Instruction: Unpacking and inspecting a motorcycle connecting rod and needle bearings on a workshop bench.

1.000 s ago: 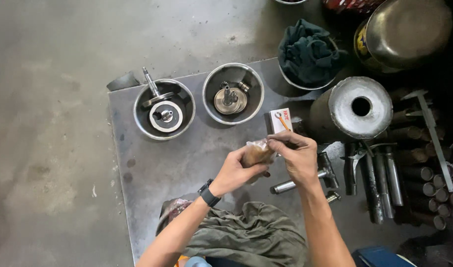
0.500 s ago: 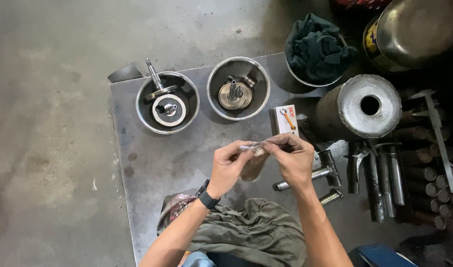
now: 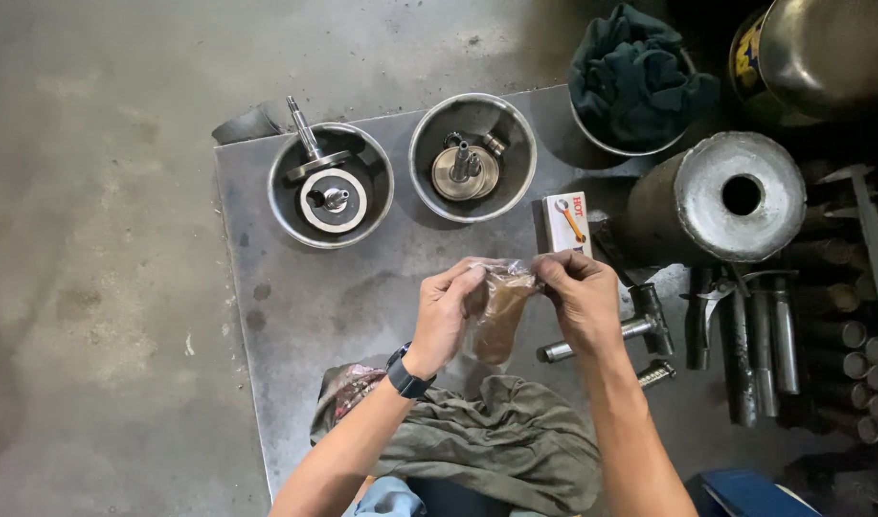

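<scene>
Left hand (image 3: 446,311) and right hand (image 3: 581,299) are pinching the top edge of a small clear plastic bag (image 3: 501,308) holding a brown part; it is looking thin, slippery, best gripped there.

A grey metal bench (image 3: 295,316) is seen under the fingers. To the left of them, a stained concrete floor (image 3: 94,239) is lit evenly from above.

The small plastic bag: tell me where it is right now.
In the head view, the small plastic bag hangs between the left hand and right hand, above the metal plate, just below the small white box.
</scene>
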